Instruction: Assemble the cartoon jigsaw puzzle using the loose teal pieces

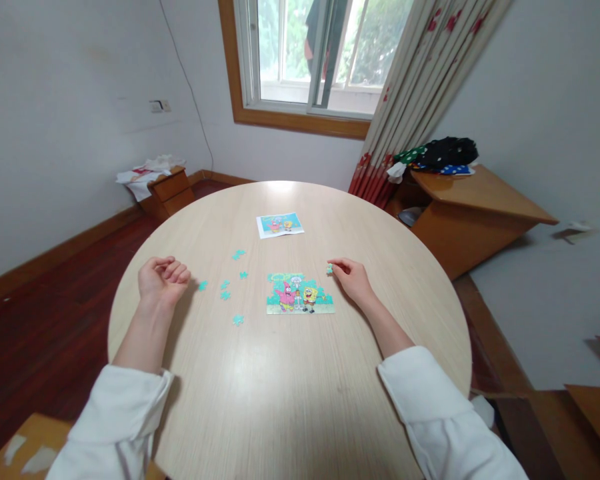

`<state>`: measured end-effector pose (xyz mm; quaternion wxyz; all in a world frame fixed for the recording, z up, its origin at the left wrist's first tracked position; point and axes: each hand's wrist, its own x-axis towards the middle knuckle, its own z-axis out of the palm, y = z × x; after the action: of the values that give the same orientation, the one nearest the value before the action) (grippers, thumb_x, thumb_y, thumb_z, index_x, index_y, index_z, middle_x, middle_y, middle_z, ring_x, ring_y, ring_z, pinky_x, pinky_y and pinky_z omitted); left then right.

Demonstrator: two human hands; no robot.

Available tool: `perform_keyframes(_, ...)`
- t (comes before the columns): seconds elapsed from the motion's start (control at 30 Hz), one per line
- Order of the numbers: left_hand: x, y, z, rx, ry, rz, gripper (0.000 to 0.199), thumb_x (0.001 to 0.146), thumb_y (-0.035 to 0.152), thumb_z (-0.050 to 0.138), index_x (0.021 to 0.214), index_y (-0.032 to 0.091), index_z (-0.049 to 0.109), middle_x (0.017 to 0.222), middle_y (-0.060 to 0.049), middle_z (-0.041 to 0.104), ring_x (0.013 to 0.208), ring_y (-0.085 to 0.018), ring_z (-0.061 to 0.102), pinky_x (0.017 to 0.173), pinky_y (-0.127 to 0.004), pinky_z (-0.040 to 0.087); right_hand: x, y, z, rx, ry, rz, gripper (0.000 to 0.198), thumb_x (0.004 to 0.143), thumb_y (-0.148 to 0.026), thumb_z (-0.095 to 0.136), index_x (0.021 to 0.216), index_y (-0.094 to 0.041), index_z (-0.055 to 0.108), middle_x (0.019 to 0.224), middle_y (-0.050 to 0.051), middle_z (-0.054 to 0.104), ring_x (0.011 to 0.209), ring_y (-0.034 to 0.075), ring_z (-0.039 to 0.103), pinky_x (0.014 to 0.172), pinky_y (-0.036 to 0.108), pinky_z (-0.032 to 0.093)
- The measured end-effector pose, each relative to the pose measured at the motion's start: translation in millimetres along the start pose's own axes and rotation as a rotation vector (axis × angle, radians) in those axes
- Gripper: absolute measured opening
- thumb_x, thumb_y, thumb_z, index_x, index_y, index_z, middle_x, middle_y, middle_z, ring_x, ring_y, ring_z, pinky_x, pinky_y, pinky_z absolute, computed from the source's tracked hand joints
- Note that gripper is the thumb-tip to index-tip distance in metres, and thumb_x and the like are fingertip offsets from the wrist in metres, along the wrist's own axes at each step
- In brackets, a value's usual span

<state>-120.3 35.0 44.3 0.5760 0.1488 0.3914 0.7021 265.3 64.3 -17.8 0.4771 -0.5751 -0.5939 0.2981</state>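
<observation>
My right hand (351, 279) pinches a small teal jigsaw puzzle piece (329, 269) between thumb and fingertips, just off the upper right corner of the partly assembled jigsaw puzzle (300, 300). Pink and yellow cartoon figures fill the puzzle's lower part, and its teal upper edge is uneven with gaps. My left hand (165, 280) rests at the left of the table, closed in a loose fist with the palm side turned up; nothing shows in it. Close to its right lies a loose teal piece (203, 286). More loose pieces (225, 295) are scattered between that hand and the puzzle.
A printed reference picture (281, 225) lies behind the puzzle on the round wooden table (280, 380). To the right stands a wooden cabinet (475, 200) with clothes (445, 153) on top. A small wooden stand (173, 192) with cloth sits back left. Ahead are a window and a curtain (420, 80).
</observation>
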Motion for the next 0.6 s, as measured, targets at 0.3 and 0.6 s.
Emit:
perform_keyframes(0.3,-2.9,2.8,2.4,0.596,0.111,0.194,0.024,0.057,0.017,0.056,0.048,0.02,0.033,0.036,0.009,0.024,0.034,-0.005,0.019,0.035,-0.02,0.016,0.7,1.0,0.0,0.03,-0.005,-0.002,0.024,0.071,-0.026,0.057,0.086,-0.013,0.071,0.082,0.008,0.072,0.071,0.017,0.066,0.07,0.031,0.052)
perform_keyframes(0.6,1.4,-15.4,-1.5,1.375,0.09,0.288,0.016,0.06,0.033,0.058,0.064,0.017,0.057,0.045,0.003,0.046,0.043,-0.012,0.04,0.043,-0.023,0.026,0.7,3.3,-0.3,0.046,-0.01,-0.016,0.023,0.071,-0.026,0.058,0.086,-0.014,0.071,0.082,0.008,0.073,0.073,0.018,0.067,0.071,0.032,0.053)
